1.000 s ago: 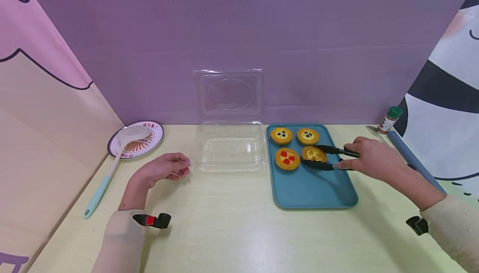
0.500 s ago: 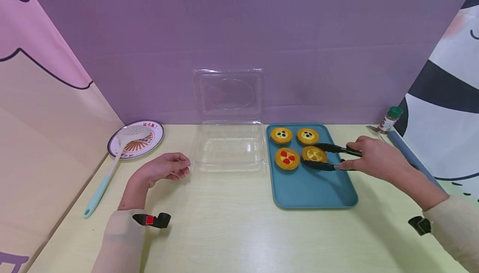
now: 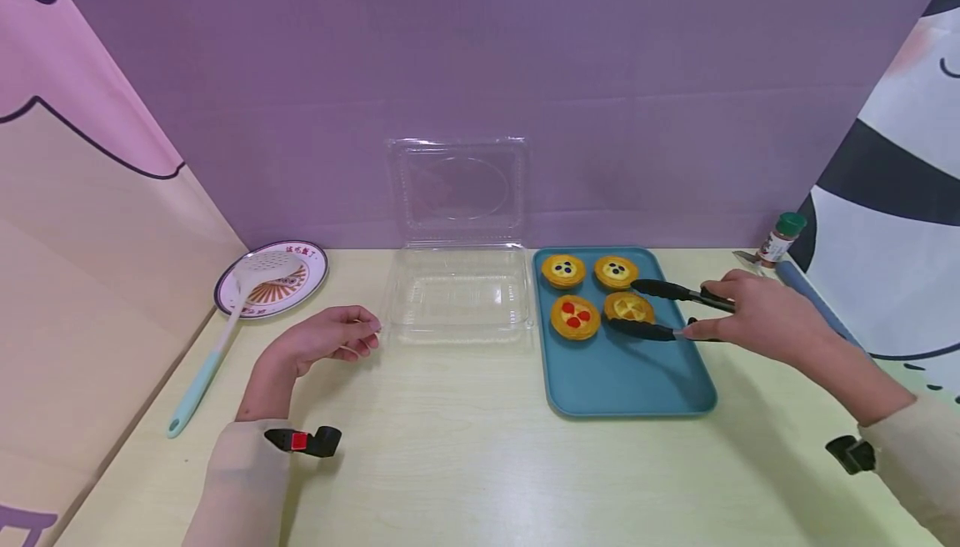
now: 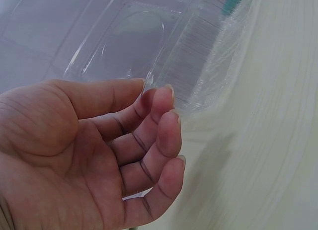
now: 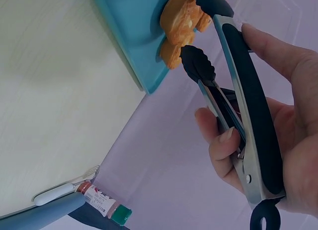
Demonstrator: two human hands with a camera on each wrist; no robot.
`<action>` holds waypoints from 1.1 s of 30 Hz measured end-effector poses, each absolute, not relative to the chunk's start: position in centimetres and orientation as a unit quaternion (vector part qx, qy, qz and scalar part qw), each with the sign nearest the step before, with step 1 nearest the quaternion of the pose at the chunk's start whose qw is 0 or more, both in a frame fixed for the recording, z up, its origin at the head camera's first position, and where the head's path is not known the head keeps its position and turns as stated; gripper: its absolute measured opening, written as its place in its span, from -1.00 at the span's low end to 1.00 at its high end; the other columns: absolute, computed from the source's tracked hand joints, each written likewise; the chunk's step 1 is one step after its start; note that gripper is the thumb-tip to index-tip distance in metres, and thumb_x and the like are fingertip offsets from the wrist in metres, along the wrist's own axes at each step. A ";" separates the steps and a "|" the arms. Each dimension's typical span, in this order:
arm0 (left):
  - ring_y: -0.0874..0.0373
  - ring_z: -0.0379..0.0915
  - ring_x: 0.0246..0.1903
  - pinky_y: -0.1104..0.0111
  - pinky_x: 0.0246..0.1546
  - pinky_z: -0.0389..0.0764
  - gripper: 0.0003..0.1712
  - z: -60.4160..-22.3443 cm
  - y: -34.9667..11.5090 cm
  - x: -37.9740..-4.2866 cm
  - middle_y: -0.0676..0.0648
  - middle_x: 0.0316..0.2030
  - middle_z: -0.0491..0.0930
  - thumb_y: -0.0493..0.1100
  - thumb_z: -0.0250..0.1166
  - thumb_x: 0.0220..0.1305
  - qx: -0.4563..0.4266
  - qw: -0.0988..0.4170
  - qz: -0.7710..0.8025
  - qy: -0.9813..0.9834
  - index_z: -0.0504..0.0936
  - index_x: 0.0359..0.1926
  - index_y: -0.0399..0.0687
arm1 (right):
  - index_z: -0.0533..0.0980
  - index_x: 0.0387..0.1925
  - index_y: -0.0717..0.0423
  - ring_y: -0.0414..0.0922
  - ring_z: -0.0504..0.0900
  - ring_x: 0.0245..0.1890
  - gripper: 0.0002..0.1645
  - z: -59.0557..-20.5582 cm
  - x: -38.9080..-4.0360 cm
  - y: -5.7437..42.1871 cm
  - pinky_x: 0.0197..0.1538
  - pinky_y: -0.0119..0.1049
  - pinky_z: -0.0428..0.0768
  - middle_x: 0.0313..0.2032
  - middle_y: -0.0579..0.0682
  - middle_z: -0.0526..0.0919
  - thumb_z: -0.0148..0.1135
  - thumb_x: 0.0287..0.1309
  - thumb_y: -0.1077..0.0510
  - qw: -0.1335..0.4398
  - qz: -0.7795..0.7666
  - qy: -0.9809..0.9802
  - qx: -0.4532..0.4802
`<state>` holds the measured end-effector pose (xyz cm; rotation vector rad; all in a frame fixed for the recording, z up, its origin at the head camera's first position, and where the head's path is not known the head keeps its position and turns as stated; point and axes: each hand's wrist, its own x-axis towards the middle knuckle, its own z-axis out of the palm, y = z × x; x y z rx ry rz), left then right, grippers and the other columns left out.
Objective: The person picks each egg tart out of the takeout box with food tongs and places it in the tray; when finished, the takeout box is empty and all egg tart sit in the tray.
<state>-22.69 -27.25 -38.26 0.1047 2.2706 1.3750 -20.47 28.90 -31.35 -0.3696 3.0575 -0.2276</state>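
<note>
In the head view, my right hand (image 3: pixel 772 313) holds black-tipped tongs (image 3: pixel 667 289), whose tips stand apart around an egg tart with a criss-cross top (image 3: pixel 628 307). That tart sits on a blue tray (image 3: pixel 630 384), beside a tart with red pieces (image 3: pixel 575 318) and behind them two dark-dotted tarts (image 3: pixel 564 271). The right wrist view shows thumb and fingers around the tongs' handles. My left hand (image 3: pixel 326 338) is at the left front corner of a clear plastic box (image 3: pixel 461 288) with its lid raised; in the left wrist view, thumb and index finger (image 4: pixel 119 96) pinch its edge.
At the left, a patterned plate (image 3: pixel 317 293) has a white skimmer lying across it, its mint handle (image 3: pixel 197 393) reaching toward the front. A green-capped jar (image 3: pixel 782 238) and a blue long-handled thing (image 5: pixel 44 212) lie at the right. A purple backdrop (image 3: pixel 480 55) closes off the back.
My right hand has shifted slightly right, and the tongs' tips have spread wider, the far one moving away from the criss-cross tart. My left hand stays in place.
</note>
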 end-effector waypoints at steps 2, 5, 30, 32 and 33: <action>0.12 0.51 -0.24 0.29 -0.13 0.58 -0.64 -38.3 -27.3 -22.7 -0.06 -0.24 0.60 -0.08 0.10 0.52 0.038 0.240 0.503 0.830 0.44 0.06 -0.33 | 0.46 0.24 0.39 0.11 0.64 -0.17 0.16 -31.2 -20.3 29.0 -0.24 0.00 0.64 0.09 0.39 0.54 0.38 -0.05 -0.50 0.021 -0.078 0.990 -0.119; 0.12 0.50 -0.24 0.29 -0.13 0.58 -0.63 -38.3 -27.2 -22.7 -0.06 -0.24 0.60 -0.08 0.10 0.52 0.039 0.242 0.502 0.829 0.44 0.07 -0.34 | 0.42 0.28 0.39 0.25 0.60 0.00 0.20 -31.0 -20.1 29.2 -0.06 0.16 0.60 0.17 0.42 0.49 0.37 -0.05 -0.51 0.011 -0.095 0.989 -0.114; 0.15 0.53 -0.28 0.31 -0.15 0.59 -0.59 -38.4 -27.4 -22.8 -0.04 -0.25 0.61 -0.05 0.12 0.51 0.036 0.244 0.502 0.829 0.44 0.09 -0.36 | 0.24 0.31 0.36 0.23 0.50 -0.23 0.14 -36.9 -18.3 37.5 -0.45 -0.15 0.40 -0.07 0.46 0.42 0.23 0.11 -0.49 -0.030 -0.160 0.986 0.035; 0.15 0.53 -0.28 0.31 -0.16 0.60 -0.59 -38.4 -27.4 -22.8 -0.04 -0.26 0.61 -0.05 0.12 0.50 0.034 0.243 0.504 0.828 0.44 0.09 -0.35 | 0.21 0.33 0.39 0.27 0.51 -0.20 0.17 -37.6 -18.2 38.0 -0.40 -0.05 0.46 -0.06 0.48 0.42 0.22 0.12 -0.49 -0.025 -0.161 0.986 0.040; 0.15 0.54 -0.28 0.31 -0.16 0.60 -0.58 -38.4 -27.4 -22.8 -0.04 -0.26 0.61 -0.05 0.12 0.50 0.036 0.243 0.503 0.828 0.44 0.09 -0.36 | 0.17 0.36 0.41 0.32 0.51 -0.15 0.21 -37.9 -18.2 38.2 -0.36 0.02 0.49 -0.01 0.51 0.40 0.22 0.12 -0.50 -0.022 -0.161 0.986 0.043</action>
